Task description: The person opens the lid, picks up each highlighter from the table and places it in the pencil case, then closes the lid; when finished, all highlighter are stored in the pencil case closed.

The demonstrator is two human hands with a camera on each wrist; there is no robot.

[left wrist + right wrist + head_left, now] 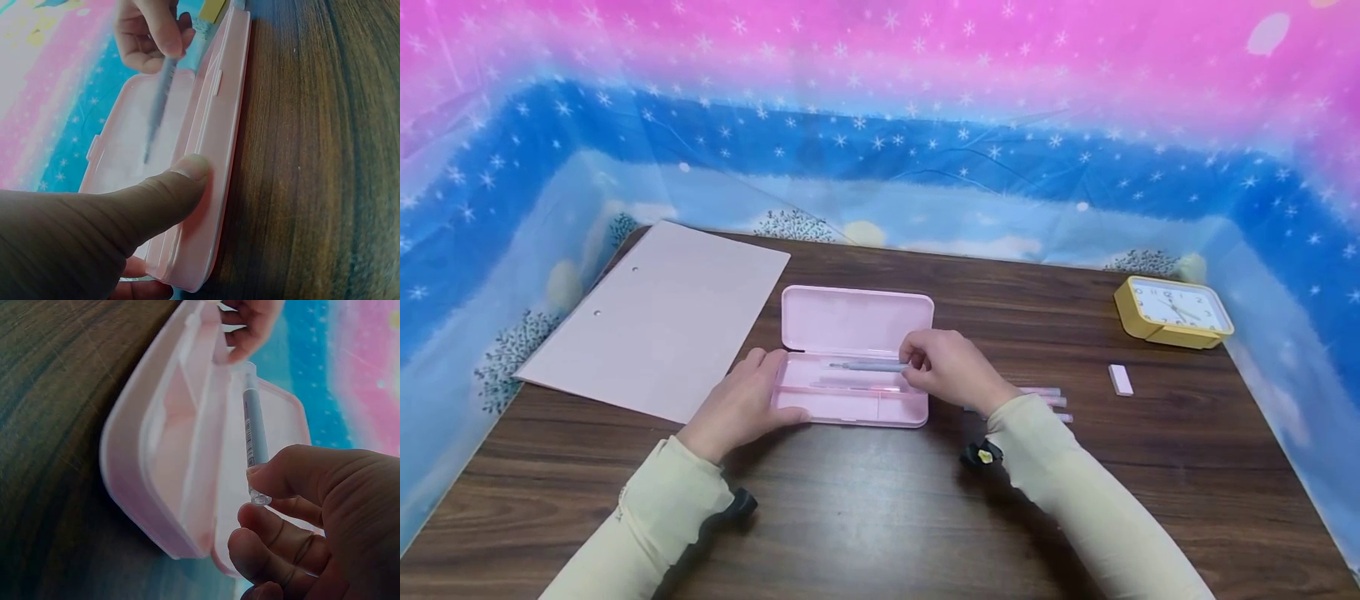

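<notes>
A pink pencil case (pixel 904 412) lies with its lid (pixel 857 321) folded back, its tray split by dividers. My left hand (pixel 745 404) grips the case's left end, the thumb (pixel 169 194) pressed on the front wall. Between thumb and fingers, my right hand (pixel 951 367) pinches a grey pen (pixel 255 425) by one end. The pen (pixel 868 366) is held over the case's rear compartment, its other end pointing left. Beneath it, a thin pinkish stick-like thing (pixel 857 387) shows faintly at the divider.
Several pens (pixel 1058 403) lie beside the right wrist, partly hidden by the sleeve. Farther right are a small white eraser (pixel 1121 380) and a yellow clock (pixel 1176 312). A pale sheet or folder (pixel 662 321) with two holes lies left on the wooden table (pixel 865 517).
</notes>
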